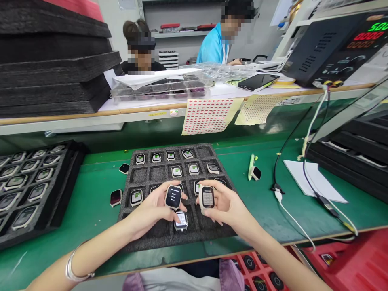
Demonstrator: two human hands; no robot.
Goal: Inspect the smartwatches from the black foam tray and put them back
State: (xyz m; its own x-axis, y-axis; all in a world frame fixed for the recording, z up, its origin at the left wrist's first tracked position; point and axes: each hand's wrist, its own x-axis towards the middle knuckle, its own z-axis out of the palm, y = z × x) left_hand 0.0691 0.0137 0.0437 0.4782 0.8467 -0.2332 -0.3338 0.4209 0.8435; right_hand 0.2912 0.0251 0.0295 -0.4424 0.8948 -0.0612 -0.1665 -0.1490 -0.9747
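Observation:
My left hand is closed around a smartwatch case without a strap, its dark screen lit with small white lines. In my right hand, a second smartwatch is held by its edges, showing a pale grid on its screen. Both hands are above a black foam tray whose pockets hold several more watch cases. Just below my left hand lies a watch with a bright white screen. Some pockets behind my hands are hidden.
Another foam tray of watches is at left. Loose watches lie beside the middle tray. A green pen, cables and white paper are at right. A power supply stands on the shelf. Two people are beyond.

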